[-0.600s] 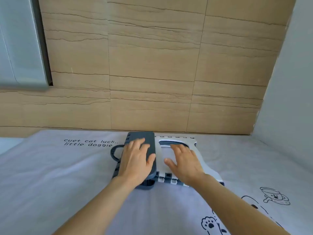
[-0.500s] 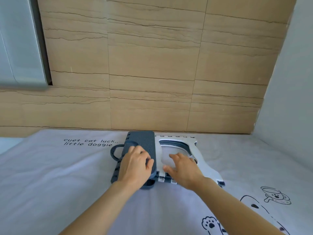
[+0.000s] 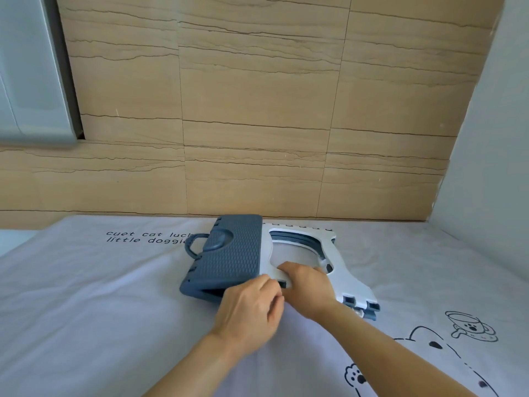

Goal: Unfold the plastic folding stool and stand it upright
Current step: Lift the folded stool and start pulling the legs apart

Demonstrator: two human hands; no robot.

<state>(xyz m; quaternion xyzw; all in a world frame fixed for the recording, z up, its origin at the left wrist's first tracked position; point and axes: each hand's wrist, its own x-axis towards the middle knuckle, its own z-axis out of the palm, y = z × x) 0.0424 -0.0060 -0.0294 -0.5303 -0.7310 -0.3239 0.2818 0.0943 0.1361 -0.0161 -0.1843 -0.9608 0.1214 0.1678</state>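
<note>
The folding stool (image 3: 257, 259) lies flat on the bed sheet (image 3: 100, 296), close to the tiled wall (image 3: 257, 110), still folded: blue textured seat half (image 3: 229, 256) on top at the stool's left, white leg panel (image 3: 340, 270) w/ its arched cutout spreading off to the stool's right, blue carry handle (image 3: 193, 246) poking out the far-left side. What's changed in the last 0.5 s or so: both hands were spread flat on top of the stool, palms pressing the seat and the leg panel; now they've slid back to the stool's near edge and curled in. Left hand (image 3: 249, 308) sits at the near corner of the seat half, fingers bent toward the seam; can't tell if it has actually pinched anything or is just resting there. Right hand (image 3: 307, 287) is closed over the near rim of the leg panel, fingertips hooked into the cutout, so it's gripping the panel. The seat's near edge also looks lifted a bit, w/ a dark gap under it. I read that as a shift from steadying to prying: the 2 halves are about to be pulled apart at the hinge. Task is early, approx. step 1; nothing opened, nothing upright yet. Further out from the stool: printed text on the sheet just beyond the handle, cartoon dog prints (image 3: 429, 359) nearer the camera on the stool's right, a pale cabinet (image 3: 28, 81) up the wall to the far left.
</note>
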